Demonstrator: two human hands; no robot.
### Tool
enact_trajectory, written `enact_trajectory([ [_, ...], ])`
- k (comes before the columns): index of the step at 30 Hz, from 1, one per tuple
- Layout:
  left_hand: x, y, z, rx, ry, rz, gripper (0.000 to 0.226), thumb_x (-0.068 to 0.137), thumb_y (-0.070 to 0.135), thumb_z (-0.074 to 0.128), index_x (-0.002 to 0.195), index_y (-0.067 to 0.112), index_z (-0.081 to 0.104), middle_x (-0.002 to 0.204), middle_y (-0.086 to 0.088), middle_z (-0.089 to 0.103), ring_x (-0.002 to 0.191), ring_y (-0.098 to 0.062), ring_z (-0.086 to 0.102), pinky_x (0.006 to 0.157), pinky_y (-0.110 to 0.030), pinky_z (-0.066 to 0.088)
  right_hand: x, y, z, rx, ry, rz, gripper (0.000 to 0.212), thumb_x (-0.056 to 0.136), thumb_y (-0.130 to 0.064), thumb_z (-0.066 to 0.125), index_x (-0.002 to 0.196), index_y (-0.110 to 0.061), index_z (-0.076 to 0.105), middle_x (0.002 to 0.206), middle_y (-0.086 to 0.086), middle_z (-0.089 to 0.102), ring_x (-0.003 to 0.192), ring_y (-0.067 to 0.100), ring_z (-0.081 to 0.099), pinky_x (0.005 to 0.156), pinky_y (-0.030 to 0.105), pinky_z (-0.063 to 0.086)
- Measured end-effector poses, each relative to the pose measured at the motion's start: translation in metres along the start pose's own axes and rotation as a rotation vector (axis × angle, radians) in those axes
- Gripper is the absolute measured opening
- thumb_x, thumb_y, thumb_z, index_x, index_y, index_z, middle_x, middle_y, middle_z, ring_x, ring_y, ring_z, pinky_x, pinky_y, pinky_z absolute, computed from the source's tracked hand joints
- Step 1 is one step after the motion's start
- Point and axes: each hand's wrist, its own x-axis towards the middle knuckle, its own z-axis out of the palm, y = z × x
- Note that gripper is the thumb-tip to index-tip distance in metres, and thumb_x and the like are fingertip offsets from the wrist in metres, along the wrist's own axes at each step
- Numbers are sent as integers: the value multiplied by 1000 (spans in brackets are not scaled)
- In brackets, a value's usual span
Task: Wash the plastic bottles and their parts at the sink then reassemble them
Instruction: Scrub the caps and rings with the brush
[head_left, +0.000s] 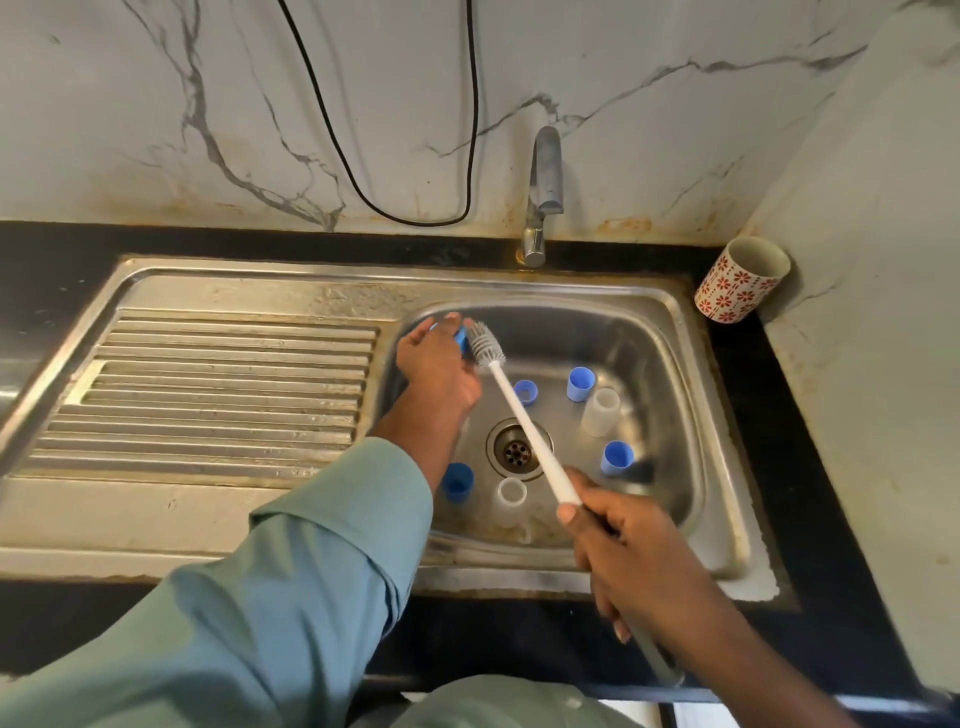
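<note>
My left hand (436, 364) grips a blue bottle part (460, 339) at the far left of the steel sink basin (675, 374). My right hand (618, 545) holds the white handle of a bottle brush (524, 421), whose grey bristle head (483, 343) touches the blue part. Loose in the basin lie several blue caps (580, 383), (524, 392), (617, 458), (458, 482) and two clear plastic bottles (601, 412), (510, 500). They ring the drain (517, 451).
A steel tap (545, 182) stands behind the basin; no water runs. The ribbed drainboard (208, 395) lies to the left. A red-patterned cup (740, 280) sits on the black counter at the right corner. A black cable (395, 215) hangs on the marble wall.
</note>
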Motion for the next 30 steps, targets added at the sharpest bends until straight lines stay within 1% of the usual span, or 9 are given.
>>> enact_trajectory([
  [4,-10,-13,0,60,-37,-63,35,97,6,59,131,9,49,114,-15,61,93,-23,65,84,-41,59,12,-1,0,-27,37,-26,28,100,-26,50,126,-35,57,67,2,54,46,7,47,47,26,48],
  [7,-6,-2,-2,-87,0,-105,37,102,30,53,129,6,50,107,-14,57,88,-22,62,73,-36,56,4,3,-4,-95,-14,-57,29,100,-28,49,120,-50,49,65,-3,54,46,3,48,48,24,49],
  [9,-7,1,-4,-115,9,-122,34,104,38,47,115,7,52,100,-13,54,83,-21,59,65,-31,52,-7,3,-5,-124,-57,-53,31,101,-31,48,121,-55,45,67,-2,53,46,2,49,47,23,49],
  [12,-14,-13,-5,-58,-22,-136,30,105,40,45,97,11,53,94,-12,60,80,-20,61,67,-32,52,5,8,-6,-219,24,-104,37,101,-29,48,136,-41,48,68,-2,54,48,4,49,49,29,53],
  [17,-16,-11,-17,79,-72,-86,48,102,48,44,132,11,55,118,-14,65,88,-18,61,69,-29,52,-6,18,-15,-323,-16,-156,41,101,-34,47,141,-41,44,73,0,57,58,9,55,54,23,53],
  [21,-27,-22,-20,209,-78,-58,58,98,64,38,119,14,60,86,-5,55,69,-12,49,65,-25,46,-3,13,-23,-530,-34,-226,48,102,-36,39,149,-37,31,84,-3,56,75,10,57,72,30,53],
  [25,-31,-17,-29,163,-82,-56,92,77,85,42,134,15,54,124,-14,61,108,-14,57,108,-34,43,-12,7,-21,-621,-64,-266,47,103,-38,33,149,-39,23,92,-1,56,82,15,60,78,36,54],
  [27,-35,-22,-33,243,-78,-34,114,57,95,41,137,16,54,140,-19,54,120,-24,58,113,-38,37,-5,5,-23,-617,-59,-225,48,103,-38,34,150,-38,25,93,0,60,84,16,62,79,38,54],
  [30,-36,-17,-40,256,-27,-3,92,73,89,39,121,15,63,98,-14,66,99,-23,65,88,-33,51,-7,5,-24,-523,-101,-208,46,103,-38,39,148,-39,33,90,-4,61,84,15,62,78,35,55],
])
